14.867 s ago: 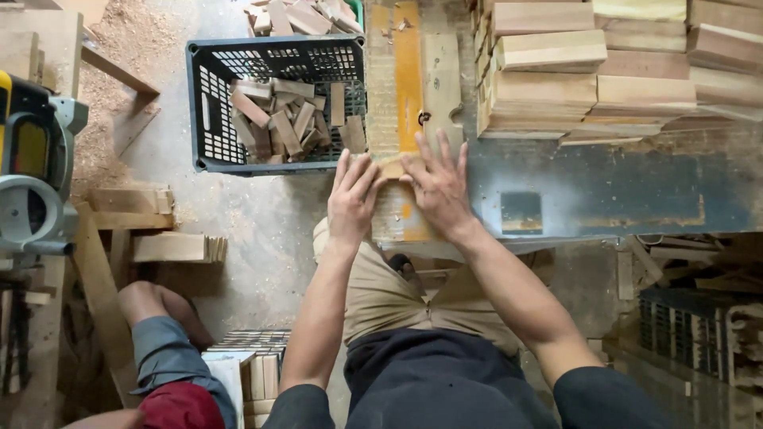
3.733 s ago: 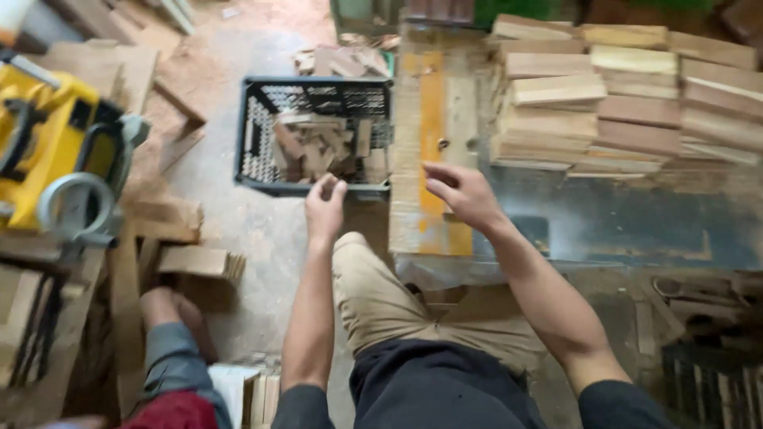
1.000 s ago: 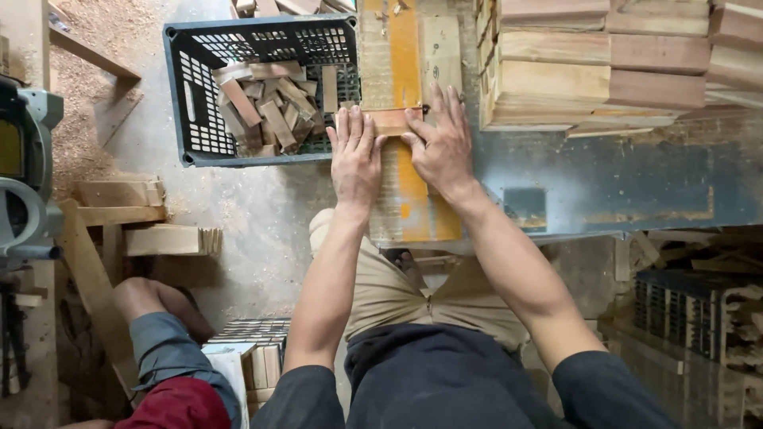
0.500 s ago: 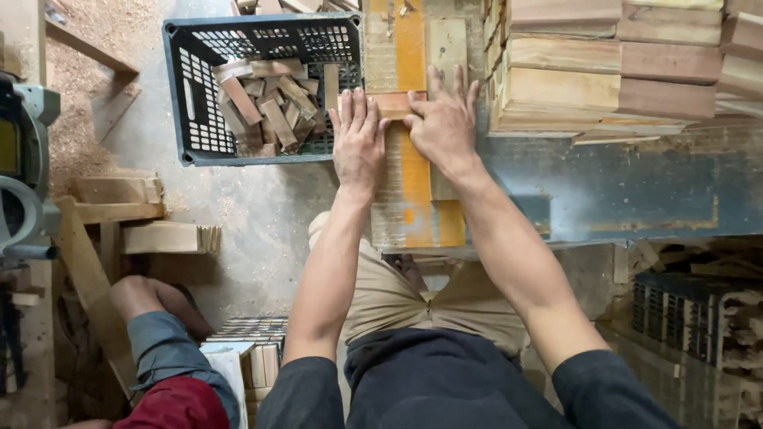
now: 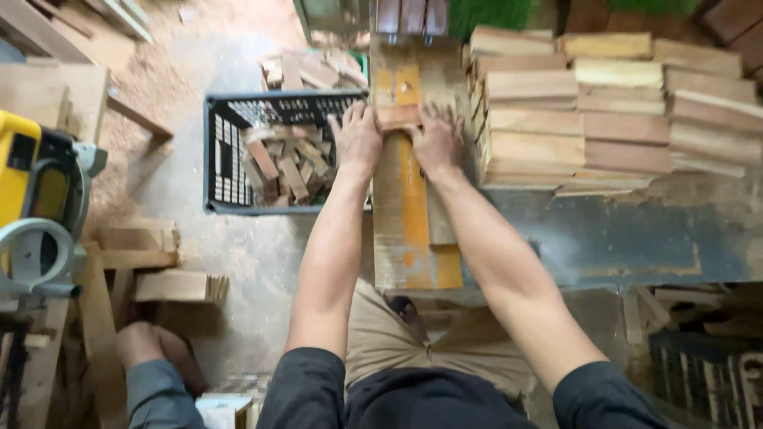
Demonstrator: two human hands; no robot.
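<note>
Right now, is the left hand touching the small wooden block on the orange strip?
Touching. The head view shows the left hand with its fingers resting against the left end of the small wooden block, with no gap; the right hand presses the other end.

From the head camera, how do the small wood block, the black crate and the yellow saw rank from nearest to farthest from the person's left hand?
1. Small wood block: under the left hand, at its right edge.
2. Black crate: just left of the hand, on the floor, holding wood offcuts.
3. Yellow saw: far left edge of the view.
</note>
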